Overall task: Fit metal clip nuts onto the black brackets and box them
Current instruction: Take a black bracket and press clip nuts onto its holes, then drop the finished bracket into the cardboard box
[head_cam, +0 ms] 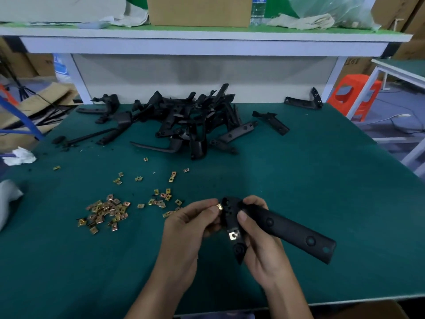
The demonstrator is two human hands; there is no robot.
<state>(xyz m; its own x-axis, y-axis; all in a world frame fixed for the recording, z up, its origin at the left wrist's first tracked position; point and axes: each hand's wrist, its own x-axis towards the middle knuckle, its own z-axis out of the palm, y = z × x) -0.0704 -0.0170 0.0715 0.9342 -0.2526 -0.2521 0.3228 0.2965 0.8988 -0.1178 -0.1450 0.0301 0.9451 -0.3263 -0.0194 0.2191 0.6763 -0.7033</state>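
A black bracket (288,229) is gripped by the right hand (259,247), a fitted clip nut (233,235) on its short arm. A second clip nut (219,206) is pinched at its corner by the left hand (188,226). To the left, loose clip nuts (107,210) are scattered; farther off, a heap of brackets (186,120) is piled.

I am at an assembly bench (299,180) in a factory workshop. Its top is a green mat, and a white shelf (207,34) crosses the upper frame with a cardboard box (199,10) on it. A heap of black brackets (188,120) lies at centre, metal clip nuts (107,211) are scattered at lower left, and cartons (400,12) stand at upper right.
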